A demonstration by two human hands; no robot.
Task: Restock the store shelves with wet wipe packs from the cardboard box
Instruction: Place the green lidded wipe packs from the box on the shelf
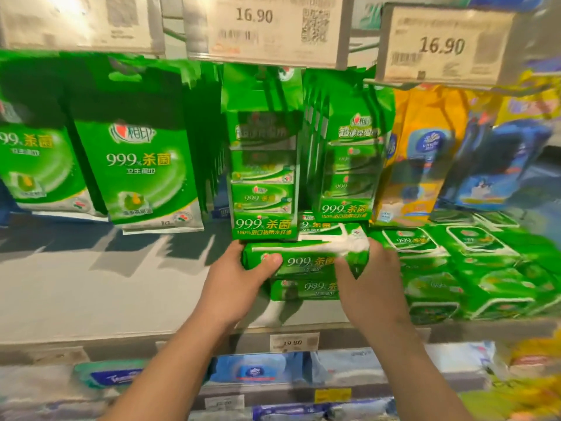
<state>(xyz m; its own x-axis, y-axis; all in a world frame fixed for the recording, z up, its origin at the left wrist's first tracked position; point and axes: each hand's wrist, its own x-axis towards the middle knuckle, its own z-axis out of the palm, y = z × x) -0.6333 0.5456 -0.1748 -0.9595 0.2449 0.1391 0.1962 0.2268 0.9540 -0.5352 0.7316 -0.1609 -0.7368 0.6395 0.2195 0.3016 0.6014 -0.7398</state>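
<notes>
Now, pack: green rectangular plastic wet wipe pack (306,262) is sitting atop an identical lower pack (303,289) on the grey shelf (106,287), centre.
Left hand (239,287): grip is clasping its left end.
Right hand (368,284): grip is clasping its right end.

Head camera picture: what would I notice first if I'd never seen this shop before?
Probably the two hands in the middle: the left hand and right hand grip a green wipe pack at its ends, over another pack on the shelf. Next, the wall of green hanging packs above, then the big price tag reading 16.90 at the top.
</notes>
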